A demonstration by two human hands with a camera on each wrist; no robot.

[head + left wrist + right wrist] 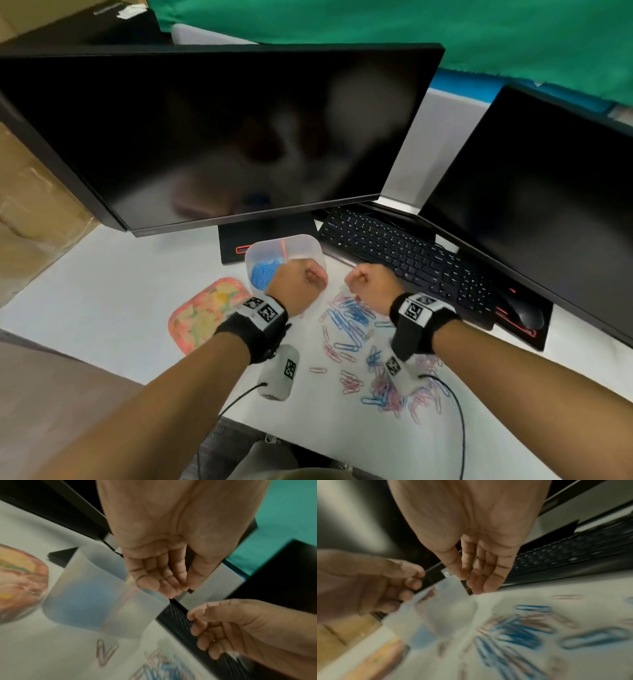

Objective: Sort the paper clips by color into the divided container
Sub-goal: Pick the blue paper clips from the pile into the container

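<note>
The translucent divided container (308, 240) stands on the white desk in front of the monitor stand, with blue paper clips (262, 274) in its left compartment. My left hand (310, 275) hovers over its near right corner, fingers curled and thumb against the index finger (184, 588); I see no clip between them. My right hand (356, 279) hangs just right of the container, curled the same way (464, 576), and nothing shows in its pinch either. Loose blue and pink paper clips (352, 325) lie scattered on the desk below both hands. The wrist views are blurred.
A pink patterned lid (202, 315) lies left of the container. A black keyboard (394, 250) and mouse (524, 308) sit to the right. Two dark monitors (205, 137) (534, 205) stand behind, and the first monitor's base (239, 246) touches the container's far side.
</note>
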